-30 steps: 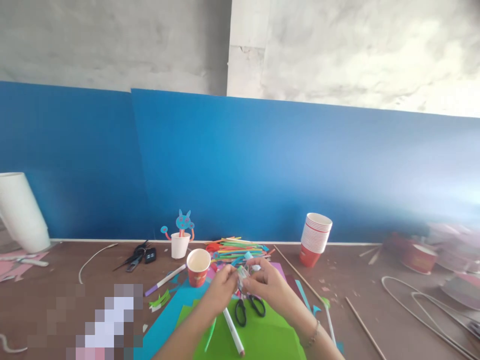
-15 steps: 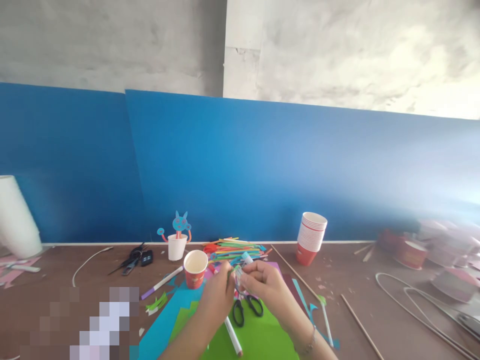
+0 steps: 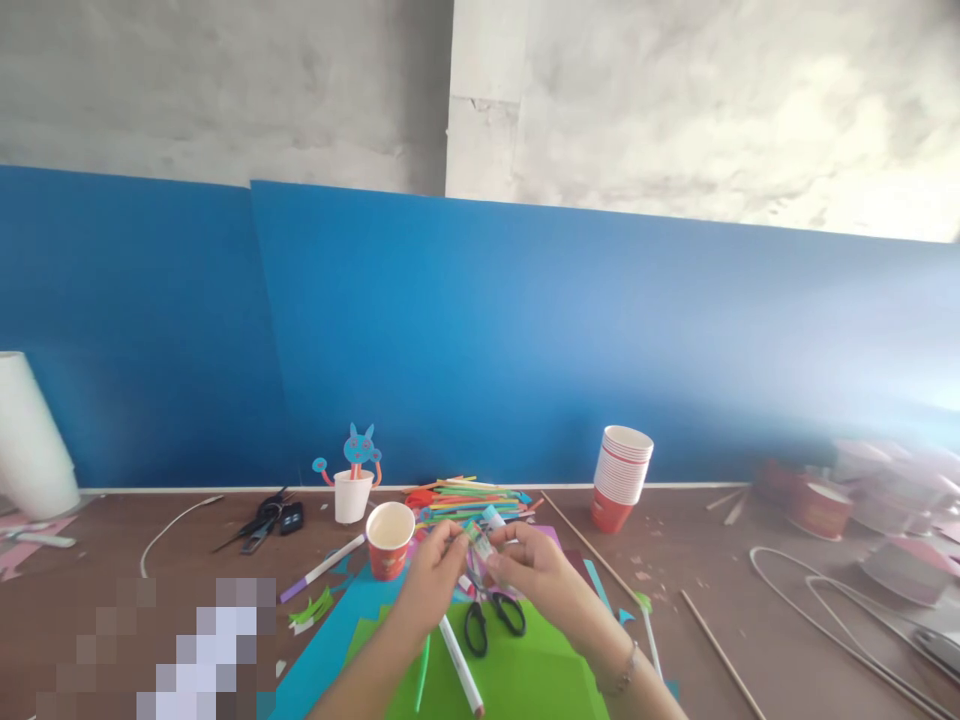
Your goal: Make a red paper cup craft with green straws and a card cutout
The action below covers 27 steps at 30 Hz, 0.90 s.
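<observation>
My left hand (image 3: 436, 568) is closed in a pinch beside a small green piece, too small to make out clearly. Facing it, my right hand (image 3: 531, 560) is wrapped round a small clear tube with a label (image 3: 482, 545), which points toward my left fingers. Below the hands, black-handled scissors (image 3: 477, 628) lie on green paper (image 3: 525, 680). A white marker (image 3: 459, 665) and a thin green stick (image 3: 423, 672) rest on the same paper. Just left of my hands stands a red paper cup (image 3: 389, 558), open side up.
Coloured sticks (image 3: 472, 497) lie behind my hands. A white cup (image 3: 352, 497) holds a blue paper figure. Stacked cups (image 3: 621, 480) stand at the right, near a wooden stick (image 3: 720, 650) and white cables (image 3: 832, 600). A purple-capped marker (image 3: 322, 568) lies left.
My hands have moved slightly apart, the left one shifting left. More of the green stick and the labelled tube shows now.
</observation>
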### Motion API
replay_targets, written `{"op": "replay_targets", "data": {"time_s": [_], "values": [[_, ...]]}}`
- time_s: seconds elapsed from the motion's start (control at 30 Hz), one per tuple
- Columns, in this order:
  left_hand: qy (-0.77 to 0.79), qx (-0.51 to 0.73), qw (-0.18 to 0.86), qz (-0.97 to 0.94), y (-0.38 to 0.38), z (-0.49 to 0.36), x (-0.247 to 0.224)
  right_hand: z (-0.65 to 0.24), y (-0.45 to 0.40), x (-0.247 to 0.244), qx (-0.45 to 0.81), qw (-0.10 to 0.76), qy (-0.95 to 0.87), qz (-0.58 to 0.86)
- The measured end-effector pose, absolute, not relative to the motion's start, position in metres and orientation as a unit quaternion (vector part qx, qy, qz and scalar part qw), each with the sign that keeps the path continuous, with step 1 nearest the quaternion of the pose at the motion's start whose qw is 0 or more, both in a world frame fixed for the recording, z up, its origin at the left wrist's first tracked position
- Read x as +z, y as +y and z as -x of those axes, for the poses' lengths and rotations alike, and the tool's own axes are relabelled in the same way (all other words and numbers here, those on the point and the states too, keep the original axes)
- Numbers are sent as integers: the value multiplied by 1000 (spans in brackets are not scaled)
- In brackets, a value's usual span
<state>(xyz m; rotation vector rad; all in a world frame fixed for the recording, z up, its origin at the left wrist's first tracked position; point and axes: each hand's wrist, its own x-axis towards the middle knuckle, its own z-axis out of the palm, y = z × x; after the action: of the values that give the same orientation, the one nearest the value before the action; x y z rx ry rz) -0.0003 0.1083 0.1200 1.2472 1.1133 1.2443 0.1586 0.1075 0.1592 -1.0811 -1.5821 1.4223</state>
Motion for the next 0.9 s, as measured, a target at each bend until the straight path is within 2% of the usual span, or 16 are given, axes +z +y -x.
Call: {"op": "replay_targets", "data": {"time_s": [0.1, 0.23, 0.37, 0.57, 0.9], "values": [[438, 492, 565, -497, 106, 4, 129, -161, 110, 155, 522, 356, -638, 439], [468, 440, 586, -494, 104, 10, 137, -161, 112, 154, 521, 343, -641, 448], [520, 394, 589, -476, 102, 13, 139, -162, 112, 156, 550, 316, -625, 456], [466, 337, 648, -500, 96, 14, 140, -165, 117, 149, 641, 301, -572, 415], [506, 289, 619, -526, 98, 8, 124, -155, 123, 144, 719, 407, -429, 366]]}}
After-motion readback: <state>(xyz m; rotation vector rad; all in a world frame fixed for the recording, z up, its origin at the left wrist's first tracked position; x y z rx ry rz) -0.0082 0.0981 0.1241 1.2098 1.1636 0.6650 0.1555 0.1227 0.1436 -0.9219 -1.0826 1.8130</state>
